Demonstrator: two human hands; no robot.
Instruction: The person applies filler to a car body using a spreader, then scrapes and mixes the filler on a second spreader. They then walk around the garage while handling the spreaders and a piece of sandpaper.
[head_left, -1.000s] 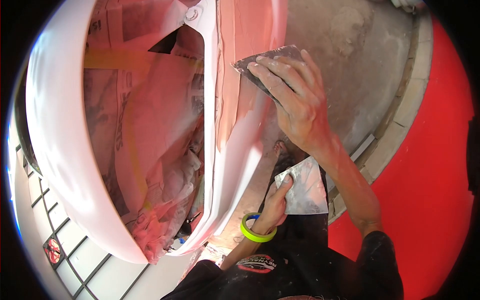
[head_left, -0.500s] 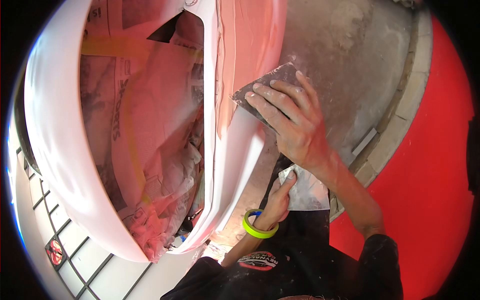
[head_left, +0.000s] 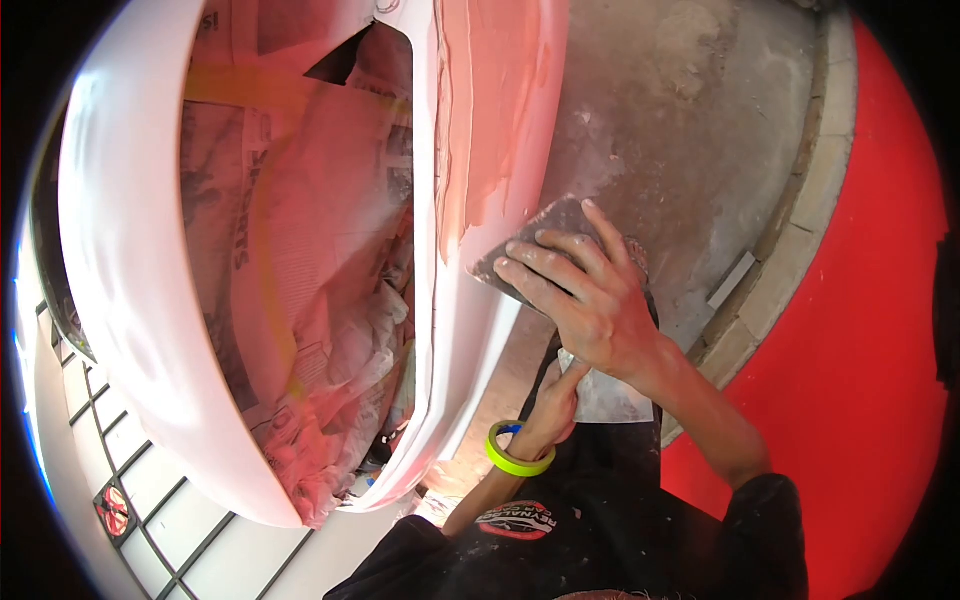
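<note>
My right hand [head_left: 590, 290] presses its fingers on a dark flat spreader blade [head_left: 525, 255], whose left edge is at the white car panel [head_left: 480, 290]. Pinkish filler [head_left: 490, 120] coats the panel above the blade, with a ragged lower end. Lower down, my left hand [head_left: 553, 405] grips a pale flat plate [head_left: 605, 398], its thumb on top; the right hand partly covers the plate. Around my left wrist hangs a roll of yellow-green tape [head_left: 520, 466].
Crumpled masking newspaper [head_left: 300, 230] lines the opening inside the white body panel [head_left: 125, 230]. A concrete floor [head_left: 690, 120], a tiled curb [head_left: 825, 180] and a red surface [head_left: 820, 350] lie to the right. Black-lined white tiles [head_left: 165, 505] show at lower left.
My right hand and the blade have moved down along the panel, now covering more of the plate. My left hand stays nearly in place. The view has shifted slightly.
</note>
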